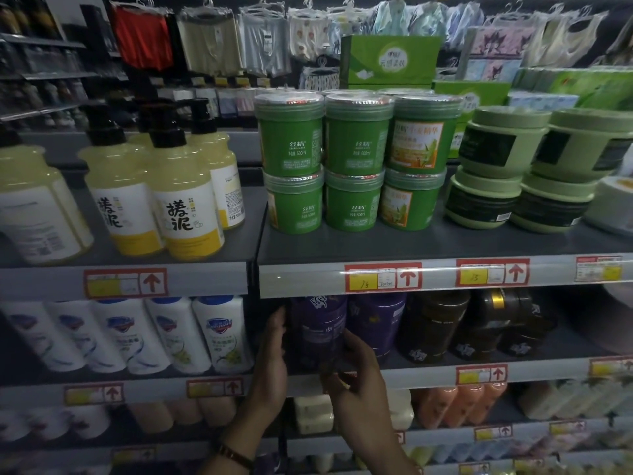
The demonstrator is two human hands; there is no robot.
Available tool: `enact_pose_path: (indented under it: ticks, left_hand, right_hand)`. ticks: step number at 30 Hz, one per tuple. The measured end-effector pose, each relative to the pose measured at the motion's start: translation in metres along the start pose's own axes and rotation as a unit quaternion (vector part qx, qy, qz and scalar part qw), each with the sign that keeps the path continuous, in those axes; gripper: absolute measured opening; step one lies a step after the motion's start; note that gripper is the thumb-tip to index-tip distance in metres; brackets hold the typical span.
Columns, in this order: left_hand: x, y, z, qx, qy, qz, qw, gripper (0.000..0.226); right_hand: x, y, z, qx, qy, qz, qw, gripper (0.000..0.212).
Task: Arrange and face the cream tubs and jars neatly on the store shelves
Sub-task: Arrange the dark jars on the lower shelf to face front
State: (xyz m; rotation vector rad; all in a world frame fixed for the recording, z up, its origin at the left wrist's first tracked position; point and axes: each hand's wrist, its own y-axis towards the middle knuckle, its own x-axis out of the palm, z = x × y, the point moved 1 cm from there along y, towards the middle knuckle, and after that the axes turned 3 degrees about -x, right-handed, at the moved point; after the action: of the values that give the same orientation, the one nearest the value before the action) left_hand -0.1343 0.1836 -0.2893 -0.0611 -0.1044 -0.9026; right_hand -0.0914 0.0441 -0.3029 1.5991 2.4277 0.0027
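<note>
A purple cream jar (317, 329) stands at the left end of the second shelf (428, 373), and both my hands hold it. My left hand (272, 354) lies along its left side. My right hand (356, 371) cups its lower right front, fingers curled round the base. A second purple jar (375, 322) stands just to its right, followed by dark brown jars (433, 325). On the shelf above, green tubs (354, 159) are stacked two high, with pale green jars (503, 166) to their right.
Yellow pump bottles (185, 186) fill the top shelf's left side. White body-wash bottles (219, 332) stand left of my hands. Price strips with red arrows (383, 275) edge the shelves. Soap bars and orange bottles (455, 406) sit on the lower shelf. Clothes hang behind.
</note>
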Motion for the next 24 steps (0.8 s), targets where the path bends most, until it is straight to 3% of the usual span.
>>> enact_pose_path:
  ticks: [4, 12, 14, 18, 24]
  left_hand:
    - [0.007, 0.008, 0.008, -0.029, -0.028, -0.016, 0.999, 0.037]
    - [0.009, 0.004, 0.007, -0.044, -0.029, -0.019, 0.998, 0.034]
    - [0.006, 0.003, 0.005, -0.043, -0.021, -0.017, 0.999, 0.039]
    - [0.001, -0.001, 0.0, -0.053, 0.0, -0.035, 0.998, 0.071]
    - [0.007, -0.016, 0.007, -0.022, -0.002, -0.033, 0.999, 0.06]
  right_hand:
    - [0.0, -0.01, -0.001, -0.013, -0.019, -0.012, 1.0, 0.074]
    - [0.007, -0.017, -0.013, -0.024, -0.05, -0.078, 0.995, 0.088]
    - [0.006, -0.016, -0.015, -0.02, -0.052, -0.081, 0.995, 0.09]
    - [-0.001, -0.012, -0.018, -0.02, -0.056, -0.074, 0.995, 0.086]
    - [-0.009, -0.003, -0.014, 0.005, -0.047, -0.074, 0.996, 0.083]
